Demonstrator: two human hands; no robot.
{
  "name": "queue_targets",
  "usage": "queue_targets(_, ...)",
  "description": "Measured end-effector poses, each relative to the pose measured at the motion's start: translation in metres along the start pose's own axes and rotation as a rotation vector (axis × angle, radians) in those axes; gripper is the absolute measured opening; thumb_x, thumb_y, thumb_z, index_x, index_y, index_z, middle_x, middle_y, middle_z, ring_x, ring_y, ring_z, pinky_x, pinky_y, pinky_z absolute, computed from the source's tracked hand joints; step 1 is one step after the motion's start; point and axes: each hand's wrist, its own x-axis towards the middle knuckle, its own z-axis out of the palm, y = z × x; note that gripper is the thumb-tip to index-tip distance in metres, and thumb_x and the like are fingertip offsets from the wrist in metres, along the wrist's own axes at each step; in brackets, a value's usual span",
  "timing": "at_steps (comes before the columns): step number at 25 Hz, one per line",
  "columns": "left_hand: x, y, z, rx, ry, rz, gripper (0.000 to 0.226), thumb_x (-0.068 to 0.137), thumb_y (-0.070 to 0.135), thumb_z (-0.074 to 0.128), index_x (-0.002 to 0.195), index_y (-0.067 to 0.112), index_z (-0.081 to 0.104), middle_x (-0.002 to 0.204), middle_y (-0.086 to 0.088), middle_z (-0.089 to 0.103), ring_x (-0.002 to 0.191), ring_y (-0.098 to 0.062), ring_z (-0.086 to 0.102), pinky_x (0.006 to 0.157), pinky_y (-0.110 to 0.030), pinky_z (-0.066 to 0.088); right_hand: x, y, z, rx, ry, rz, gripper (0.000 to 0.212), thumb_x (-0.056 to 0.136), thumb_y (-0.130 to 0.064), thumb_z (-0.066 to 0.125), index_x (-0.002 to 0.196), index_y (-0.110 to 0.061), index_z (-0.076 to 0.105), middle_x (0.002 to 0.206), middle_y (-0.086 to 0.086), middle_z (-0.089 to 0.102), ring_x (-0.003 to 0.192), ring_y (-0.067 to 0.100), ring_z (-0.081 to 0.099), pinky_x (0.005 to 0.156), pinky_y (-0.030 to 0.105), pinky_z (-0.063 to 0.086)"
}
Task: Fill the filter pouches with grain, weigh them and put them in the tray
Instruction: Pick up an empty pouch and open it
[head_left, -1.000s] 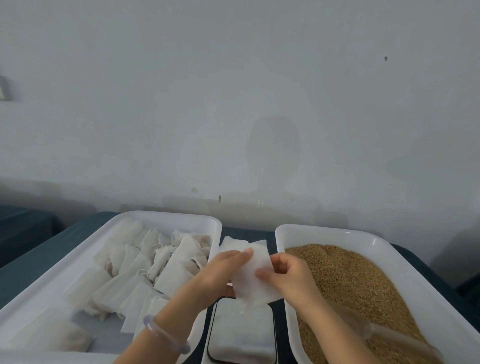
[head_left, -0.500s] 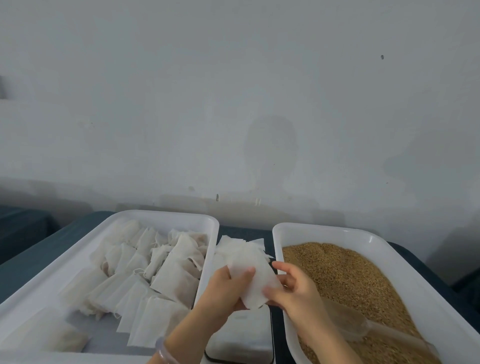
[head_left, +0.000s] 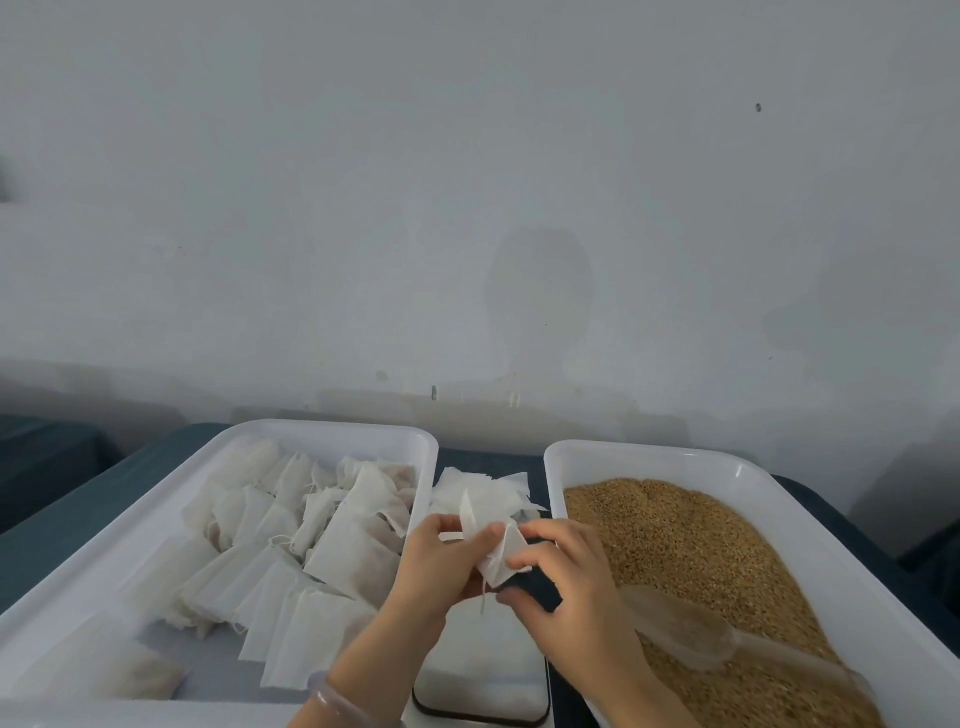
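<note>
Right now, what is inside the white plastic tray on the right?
Golden-brown grain fills the white plastic tray, and a clear plastic scoop lies on it, handle toward the near right corner. The grain hides the tray's floor; the right forearm covers the near left part.

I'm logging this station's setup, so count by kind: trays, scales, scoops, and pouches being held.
Trays: 2, the left tray and the grain tray
Scale: 1
Scoop: 1
Held pouch: 1, gripped by left hand and right hand
Total: 5
</note>
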Motion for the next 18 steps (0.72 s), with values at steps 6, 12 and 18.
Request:
queue_targets(6, -0.003, 0.001, 0.004, 0.126, 0.009, -0.035, 0.049, 0.081, 0.025, 0.074, 0.118, 0.015, 0.043, 0.097, -0.013, 0.064, 0.079, -0.025, 0.067, 0.072, -0.037, 0.058, 0.003, 0.002, -0.004, -0.074, 0.118, -0.028, 0.013, 0.070, -0.012, 0.080, 0.075, -0.014, 0.068, 0.098, -0.003, 0.060, 0.096, 0.009, 0.047, 0.079, 0.014, 0.041)
queue_targets(12, -0.013, 0.025, -0.020, 0.596, -0.498, 0.379, 0.037, 0.075, 0.061, 0.060, 0.106, 0.040, 0.058, 0.103, 0.025, 0.063, 0.099, 0.013, 0.055, 0.080, -0.004, 0.039, 0.008, -0.001, -0.019, 0.193, -0.080, 0.115, 0.013, 0.083, -0.022, 0.067, 0.074, -0.012, 0.067, 0.113, -0.015, 0.053, 0.114, -0.008, 0.034, 0.085, -0.002, 0.030)
queue_targets(18, -0.002, 0.018, -0.021, 0.687, -0.533, 0.306, 0.010, 0.083, 0.015, 0.069, 0.078, 0.007, 0.070, 0.068, 0.000, 0.062, 0.063, -0.008, 0.051, 0.064, -0.024, 0.042, 0.011, -0.004, -0.024, 0.092, 0.005, 0.077, 0.013, 0.068, -0.016, 0.070, 0.059, -0.012, 0.061, 0.077, -0.014, 0.047, 0.082, 0.002, 0.043, 0.071, 0.009, 0.037)
